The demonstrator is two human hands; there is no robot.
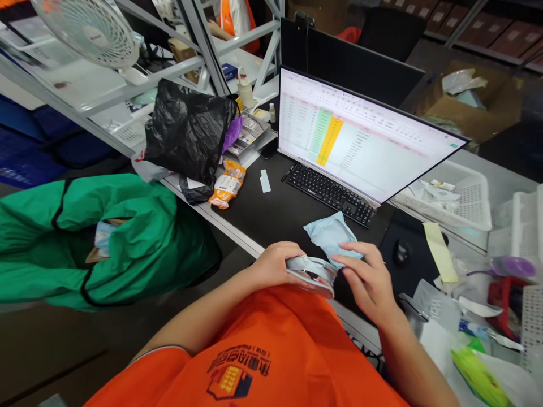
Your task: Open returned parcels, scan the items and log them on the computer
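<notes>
My left hand (280, 264) is closed around a pale grey, rounded item (313, 272) with a curved band and a see-through part. It is held close to my body at the desk's front edge; its exact kind is unclear. A light blue plastic packet (328, 233) lies on the black desk mat just beyond it. My right hand (368, 277) is beside the packet's right corner, fingers apart and fingertips over its edge. Its thumb and index finger are near the right end of the grey item. No firm grip by this hand shows.
A monitor (360, 135), keyboard (328, 195) and mouse (401, 252) stand beyond my hands. At left are a black plastic bag (186, 130), an orange packet (228, 183) and a green sack (139, 226). White baskets (475, 192) and loose items crowd the right.
</notes>
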